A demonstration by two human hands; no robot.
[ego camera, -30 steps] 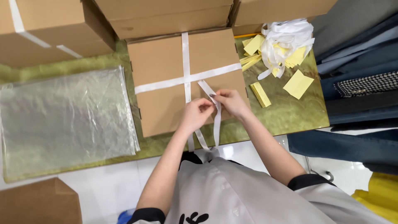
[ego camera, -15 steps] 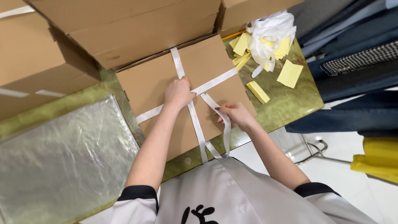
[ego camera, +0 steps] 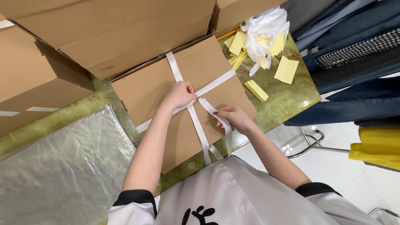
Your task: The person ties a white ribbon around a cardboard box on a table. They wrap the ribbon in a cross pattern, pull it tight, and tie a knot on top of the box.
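Hands on flat brown cardboard box (ego camera: 183, 104) | left hand (ego camera: 180, 94) fisted on white ribbon (ego camera: 196, 121) crossing (pinning it) | right hand (ego camera: 234, 117) pinches loose tail taut

Flat brown cardboard box (ego camera: 183, 104) lay mid-bench, crossed by white strap (ego camera: 196, 121). Larger brown cartons (ego camera: 121, 29) stood behind and at left (ego camera: 29, 83). Yellow paper slips (ego camera: 286, 68) lay scattered at right. Clear plastic bags (ego camera: 62, 166) stacked front left.

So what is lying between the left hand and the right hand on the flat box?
In the head view, a strip of white strap crosses the flat cardboard box between the left hand and the right hand; otherwise only bare cardboard.
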